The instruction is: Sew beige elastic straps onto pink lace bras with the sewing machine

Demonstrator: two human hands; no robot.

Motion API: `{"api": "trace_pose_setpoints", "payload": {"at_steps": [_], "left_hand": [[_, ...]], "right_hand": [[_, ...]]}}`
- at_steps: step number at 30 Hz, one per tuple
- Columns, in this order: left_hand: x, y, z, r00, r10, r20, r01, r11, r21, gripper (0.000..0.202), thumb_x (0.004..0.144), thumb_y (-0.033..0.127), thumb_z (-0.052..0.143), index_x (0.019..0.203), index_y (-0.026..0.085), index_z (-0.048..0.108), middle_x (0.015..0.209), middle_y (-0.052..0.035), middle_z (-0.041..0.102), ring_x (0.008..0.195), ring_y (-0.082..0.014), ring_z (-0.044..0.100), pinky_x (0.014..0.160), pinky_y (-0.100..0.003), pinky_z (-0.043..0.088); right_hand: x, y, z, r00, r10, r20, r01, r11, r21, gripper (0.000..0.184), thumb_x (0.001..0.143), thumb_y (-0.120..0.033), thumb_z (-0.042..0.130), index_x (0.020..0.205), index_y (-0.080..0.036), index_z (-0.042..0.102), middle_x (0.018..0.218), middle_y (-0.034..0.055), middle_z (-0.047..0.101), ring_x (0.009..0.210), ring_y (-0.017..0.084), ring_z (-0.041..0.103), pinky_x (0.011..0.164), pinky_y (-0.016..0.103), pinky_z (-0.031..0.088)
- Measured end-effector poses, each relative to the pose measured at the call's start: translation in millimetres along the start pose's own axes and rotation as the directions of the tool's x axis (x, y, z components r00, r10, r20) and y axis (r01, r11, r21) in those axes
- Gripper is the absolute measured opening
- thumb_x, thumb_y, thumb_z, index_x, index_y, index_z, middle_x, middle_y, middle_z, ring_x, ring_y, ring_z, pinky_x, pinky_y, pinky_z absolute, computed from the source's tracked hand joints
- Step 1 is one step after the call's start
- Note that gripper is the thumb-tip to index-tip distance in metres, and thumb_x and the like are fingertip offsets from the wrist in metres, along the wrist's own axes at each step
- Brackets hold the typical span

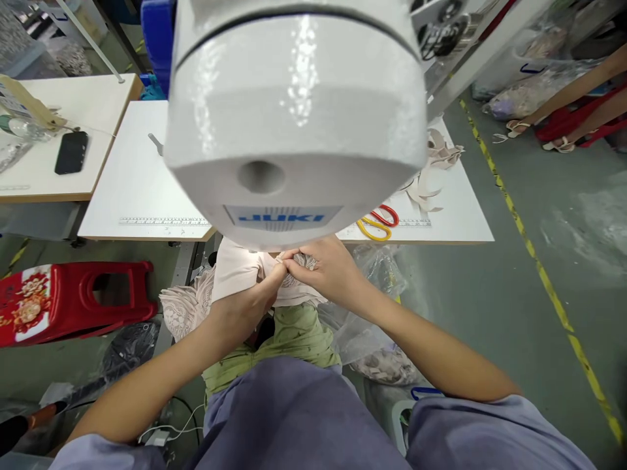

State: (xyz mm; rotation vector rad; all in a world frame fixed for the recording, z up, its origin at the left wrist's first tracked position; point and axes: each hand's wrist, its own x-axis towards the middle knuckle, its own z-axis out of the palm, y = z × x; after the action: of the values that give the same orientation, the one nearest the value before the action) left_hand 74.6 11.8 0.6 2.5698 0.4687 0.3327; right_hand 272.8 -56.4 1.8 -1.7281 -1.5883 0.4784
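Observation:
Pale pink fabric with lace parts [238,271] lies over my lap, just below the front edge of the sewing machine head [294,130]. My left hand [255,300] is closed on it, thumb pressed near the upper edge. Opposite, my right hand [329,266] pinches the same fabric, its fingertips almost meeting the left thumb. The machine head hides the needle area and the far part of the cloth. More gathered lace [189,303] hangs to the left of my left hand.
Scissors with red and yellow handles [379,222] lie on the white table [460,209], by fabric strips [428,176]. A red stool [98,300] stands left. A phone [72,153] rests on the neighbouring table. Plastic bags [365,326] hang at right; a person's legs [563,91] show far right.

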Motion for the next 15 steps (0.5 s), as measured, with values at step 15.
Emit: {"api": "trace_pose_setpoints", "payload": {"at_steps": [15], "left_hand": [[-10.8, 17.6, 14.7, 0.993, -0.072, -0.090, 0.113, 0.743, 0.659, 0.051, 0.099, 0.030, 0.047, 0.149, 0.020, 0.040, 0.099, -0.0086, 0.073, 0.063, -0.0199, 0.065, 0.061, -0.031, 0.052]], "right_hand": [[-6.1, 3.3, 9.3, 0.975, -0.108, -0.196, 0.112, 0.994, 0.013, 0.007, 0.086, -0.018, 0.066, 0.087, -0.024, 0.070, 0.102, 0.0036, 0.068, 0.103, 0.022, 0.060, 0.090, 0.038, 0.049]]}}
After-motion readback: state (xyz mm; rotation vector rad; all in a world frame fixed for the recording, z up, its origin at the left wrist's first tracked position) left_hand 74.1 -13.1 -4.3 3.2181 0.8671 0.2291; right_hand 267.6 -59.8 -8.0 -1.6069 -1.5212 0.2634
